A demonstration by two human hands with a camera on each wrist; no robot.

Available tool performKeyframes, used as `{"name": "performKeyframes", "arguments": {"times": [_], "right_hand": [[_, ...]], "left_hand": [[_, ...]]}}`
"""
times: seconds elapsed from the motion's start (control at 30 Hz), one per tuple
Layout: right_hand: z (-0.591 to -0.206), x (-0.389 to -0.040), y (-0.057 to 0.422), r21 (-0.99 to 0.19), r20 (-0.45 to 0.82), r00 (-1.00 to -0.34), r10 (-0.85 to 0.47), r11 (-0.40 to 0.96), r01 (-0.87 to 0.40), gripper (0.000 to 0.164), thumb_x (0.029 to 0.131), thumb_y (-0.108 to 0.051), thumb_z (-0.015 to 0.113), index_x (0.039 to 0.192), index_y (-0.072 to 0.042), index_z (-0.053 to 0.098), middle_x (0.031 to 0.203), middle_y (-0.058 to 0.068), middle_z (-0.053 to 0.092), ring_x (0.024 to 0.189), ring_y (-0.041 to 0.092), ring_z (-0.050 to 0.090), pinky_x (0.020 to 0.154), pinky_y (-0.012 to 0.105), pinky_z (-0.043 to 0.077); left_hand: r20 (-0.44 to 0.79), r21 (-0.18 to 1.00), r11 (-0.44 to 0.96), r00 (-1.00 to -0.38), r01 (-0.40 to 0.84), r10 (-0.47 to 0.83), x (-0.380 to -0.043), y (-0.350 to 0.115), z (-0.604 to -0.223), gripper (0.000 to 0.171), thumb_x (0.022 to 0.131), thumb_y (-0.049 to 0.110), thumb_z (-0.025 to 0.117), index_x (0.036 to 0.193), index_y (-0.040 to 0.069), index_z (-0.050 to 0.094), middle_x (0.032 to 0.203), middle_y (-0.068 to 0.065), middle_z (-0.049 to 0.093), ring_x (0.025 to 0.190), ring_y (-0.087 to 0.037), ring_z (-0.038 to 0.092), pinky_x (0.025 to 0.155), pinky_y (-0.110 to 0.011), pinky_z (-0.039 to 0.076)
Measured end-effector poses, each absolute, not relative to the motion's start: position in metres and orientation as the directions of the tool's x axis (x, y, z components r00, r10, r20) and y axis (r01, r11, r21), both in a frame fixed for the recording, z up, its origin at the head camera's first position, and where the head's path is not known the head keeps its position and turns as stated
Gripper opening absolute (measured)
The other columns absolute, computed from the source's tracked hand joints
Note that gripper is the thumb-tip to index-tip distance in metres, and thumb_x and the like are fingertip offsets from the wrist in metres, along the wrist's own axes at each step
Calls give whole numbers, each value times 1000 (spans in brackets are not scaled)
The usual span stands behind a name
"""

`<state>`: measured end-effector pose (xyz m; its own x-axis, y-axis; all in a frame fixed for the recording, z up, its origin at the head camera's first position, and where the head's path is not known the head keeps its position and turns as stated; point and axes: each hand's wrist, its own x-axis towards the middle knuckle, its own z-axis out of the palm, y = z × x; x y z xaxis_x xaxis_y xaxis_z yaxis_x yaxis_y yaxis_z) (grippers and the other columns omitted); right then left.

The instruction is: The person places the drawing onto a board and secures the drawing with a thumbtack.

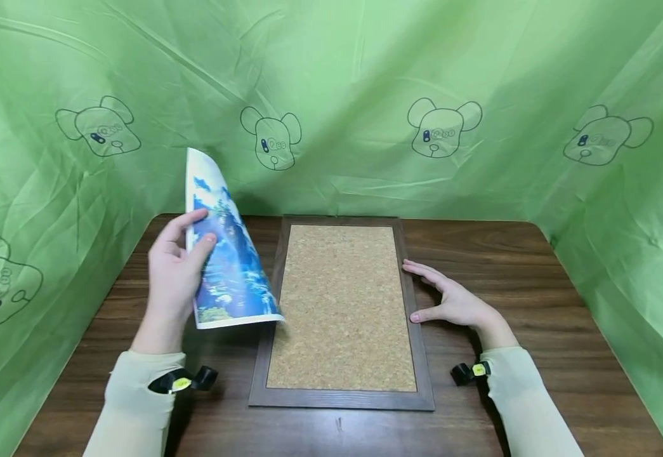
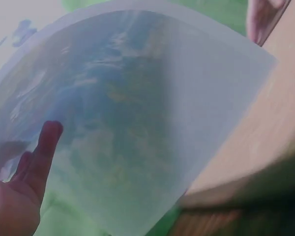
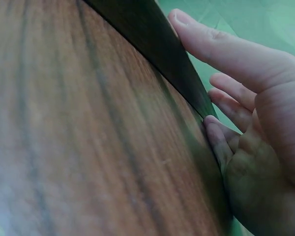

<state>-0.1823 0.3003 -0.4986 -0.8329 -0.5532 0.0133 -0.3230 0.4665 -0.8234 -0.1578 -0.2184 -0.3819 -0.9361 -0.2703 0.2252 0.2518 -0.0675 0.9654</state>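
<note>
A glossy printed picture [image 1: 231,266] with blue scenery and a white border is pinched at its left edge by my left hand [image 1: 174,273]. The sheet bends into a curve, and its lower right corner overlaps the frame's left side. In the left wrist view the pale back of the print [image 2: 211,93] fills most of the image. A cork board [image 1: 342,304] in a dark wooden frame [image 1: 342,398] lies flat on the table. My right hand [image 1: 457,301] touches the frame's right side with thumb and fingertips; in the right wrist view these fingers [image 3: 221,42] lie along the frame's edge [image 3: 152,44].
The brown wood-grain table [image 1: 508,266] carries the framed board at its middle. A green curtain [image 1: 354,76] with bear-head drawings hangs behind and along both sides. Each wrist wears a small black camera, on the left [image 1: 204,378] and on the right [image 1: 462,374].
</note>
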Motion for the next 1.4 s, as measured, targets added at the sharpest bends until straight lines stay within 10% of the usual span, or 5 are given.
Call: {"name": "performKeyframes", "arguments": {"times": [0.47,0.67,0.87,1.13,1.4], "right_hand": [[-500,-181,300,-832,16,-835,-550,456,-317,111,82,-27,100,173,-18,35,178,5,32,162,30,27,121,14,27],[-499,-180,299,-825,-2,-834,-552,472,-311,111,84,-28,99,173,-18,33,178,6,29,163,31,26,122,19,28],[-497,-181,298,-818,-17,-839,-544,491,-301,112,84,-30,98,174,-21,33,179,5,27,164,30,24,127,53,28],[-497,-179,298,-817,-42,-849,-527,507,-274,113,85,-32,98,175,-22,30,179,9,24,161,42,28,125,68,28],[-497,-180,297,-825,-32,-844,-536,491,-280,114,84,-31,99,174,-19,30,180,8,25,164,38,24,126,66,27]], "left_hand": [[196,945,-257,-979,204,-58,-155,-123,-392,46,106,-5,63,151,2,60,133,-14,67,106,-23,74,78,-36,66],[25,999,36,-998,27,55,-161,-104,-430,46,105,1,67,150,9,62,145,-15,60,67,-10,60,55,-24,54],[-87,943,329,-992,-51,95,-160,-96,-452,43,106,7,67,149,9,65,152,-21,57,49,-13,42,51,-27,44],[-96,788,615,-991,-21,90,-160,-105,-456,41,102,18,75,143,10,70,143,-16,68,71,-24,55,75,-43,51],[-133,728,685,-975,25,177,-161,-111,-453,43,102,15,75,145,11,71,152,-20,62,131,-40,62,96,-55,51]]}}
